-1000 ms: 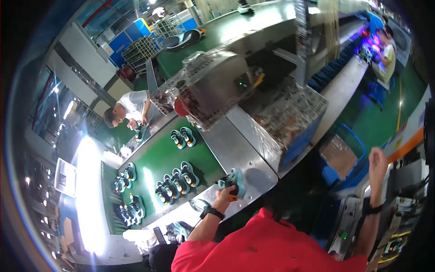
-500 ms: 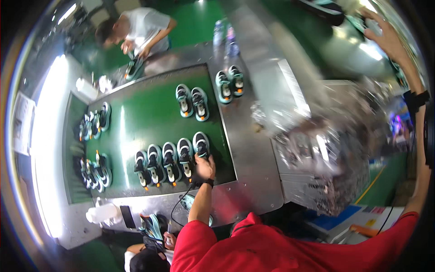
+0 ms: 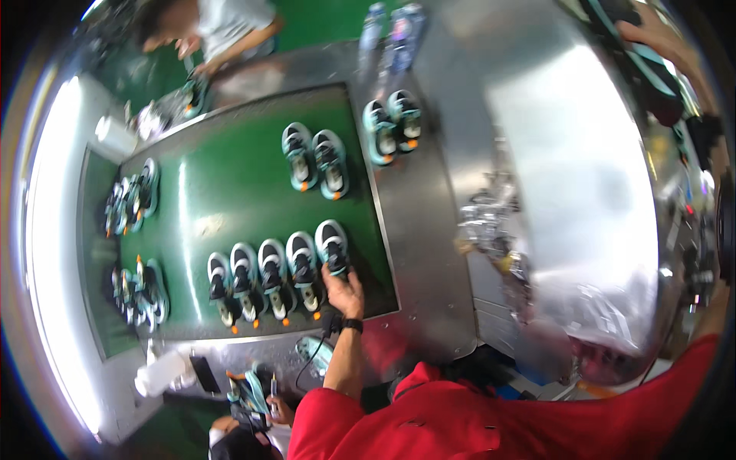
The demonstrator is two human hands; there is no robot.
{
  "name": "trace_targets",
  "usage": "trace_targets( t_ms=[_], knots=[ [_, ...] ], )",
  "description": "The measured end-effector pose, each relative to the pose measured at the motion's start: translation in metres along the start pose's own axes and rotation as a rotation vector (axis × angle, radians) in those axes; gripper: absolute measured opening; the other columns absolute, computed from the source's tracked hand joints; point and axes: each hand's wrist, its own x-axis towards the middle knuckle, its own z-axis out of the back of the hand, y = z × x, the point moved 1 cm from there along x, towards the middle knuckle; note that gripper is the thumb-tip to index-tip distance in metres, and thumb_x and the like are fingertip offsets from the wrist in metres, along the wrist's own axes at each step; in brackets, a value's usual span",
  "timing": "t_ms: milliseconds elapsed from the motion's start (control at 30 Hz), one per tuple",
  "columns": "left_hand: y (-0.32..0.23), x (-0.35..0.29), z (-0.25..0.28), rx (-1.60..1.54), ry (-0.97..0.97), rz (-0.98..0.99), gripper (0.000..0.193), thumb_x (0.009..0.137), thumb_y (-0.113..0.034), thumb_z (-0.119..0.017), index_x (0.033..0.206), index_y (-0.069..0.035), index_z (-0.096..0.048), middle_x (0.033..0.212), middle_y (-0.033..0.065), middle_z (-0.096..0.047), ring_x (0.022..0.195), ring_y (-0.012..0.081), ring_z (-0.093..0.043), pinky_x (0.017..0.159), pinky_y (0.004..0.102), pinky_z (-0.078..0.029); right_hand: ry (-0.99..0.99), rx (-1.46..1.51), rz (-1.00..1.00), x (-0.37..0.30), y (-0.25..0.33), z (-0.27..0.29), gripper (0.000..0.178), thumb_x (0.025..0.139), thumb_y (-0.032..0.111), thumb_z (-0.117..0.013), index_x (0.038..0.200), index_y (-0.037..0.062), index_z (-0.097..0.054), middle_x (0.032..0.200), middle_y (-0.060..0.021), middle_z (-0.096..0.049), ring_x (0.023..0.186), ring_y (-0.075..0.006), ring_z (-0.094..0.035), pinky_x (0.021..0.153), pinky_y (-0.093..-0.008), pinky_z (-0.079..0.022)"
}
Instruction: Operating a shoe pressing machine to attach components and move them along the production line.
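Note:
On the green belt, several black, white and teal sneakers with orange heel tabs stand in a row. My left hand (image 3: 344,294) is closed round the heel of the rightmost sneaker (image 3: 332,244), which rests on the belt with its toe pointing away from me. Stretched out to the far right, my right hand (image 3: 665,40) grips another dark sneaker with a teal sole (image 3: 646,64). That sneaker is partly lost in the dark rim of the view. A pair of sneakers (image 3: 315,159) sits farther up the belt.
Another sneaker pair (image 3: 392,126) stands on the metal edge near plastic bottles (image 3: 402,37). More sneakers (image 3: 132,198) line the left side. Co-workers handle shoes across the belt and at lower left. Clear plastic wrapping (image 3: 498,218) lies right. A white bottle (image 3: 162,374) stands near a phone (image 3: 205,374).
The view has shifted. My right hand and its sneaker now sit nearer the upper right rim, and the big clear plastic bundle has swung down and away. My left hand stays on the same sneaker.

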Motion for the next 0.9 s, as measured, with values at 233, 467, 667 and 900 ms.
trace_targets(
  t_ms=[233,467,667,900],
  knots=[
    [0.002,0.008,0.029,-0.203,0.351,-0.122,0.069,0.082,-0.02,-0.069,0.139,0.003,-0.036,0.124,0.0212,-0.054,0.115,0.0365,-0.052,0.101,0.0387,-0.038,-0.474,-0.289,-0.033,-0.105,-0.007,-0.036,0.069,0.068,0.038,-0.077,0.12,-0.003,-0.054,0.112,-0.0222,-0.061,0.107,-0.0306,-0.058,0.089,-0.0394,-0.045],
    [-0.25,-0.137,0.132,-0.59,1.223,-0.157,0.062,0.089,-0.019,-0.07,0.138,0.006,-0.041,0.137,0.0206,-0.048,0.124,0.029,-0.051,0.099,0.0406,-0.045,-1.194,-0.258,0.174,-0.332,0.028,-0.029,0.062,0.067,0.025,-0.078,0.119,0.001,-0.052,0.101,-0.021,-0.065,0.096,-0.0322,-0.065,0.082,-0.041,-0.052],
    [-0.426,-0.297,0.144,-1.152,1.363,-0.748,0.097,0.082,-0.042,-0.075,0.148,0.003,-0.021,0.147,0.0226,-0.036,0.134,0.0359,-0.039,0.112,0.0477,-0.028,-1.295,-0.302,0.008,-0.512,0.04,-0.126,0.095,0.059,0.03,-0.085,0.132,-0.0026,-0.033,0.11,-0.0194,-0.049,0.096,-0.033,-0.054,0.084,-0.0461,-0.046],
    [-0.404,-0.491,0.147,-0.954,1.865,-0.569,0.062,0.086,-0.026,-0.07,0.133,0.001,-0.041,0.124,0.0114,-0.054,0.109,0.0211,-0.057,0.091,0.0359,-0.049,-0.945,-0.186,-0.916,-0.695,0.062,-0.224,0.078,0.079,0.053,-0.066,0.131,-0.002,-0.046,0.115,-0.0174,-0.052,0.105,-0.0345,-0.052,0.09,-0.0446,-0.039]
  ],
)
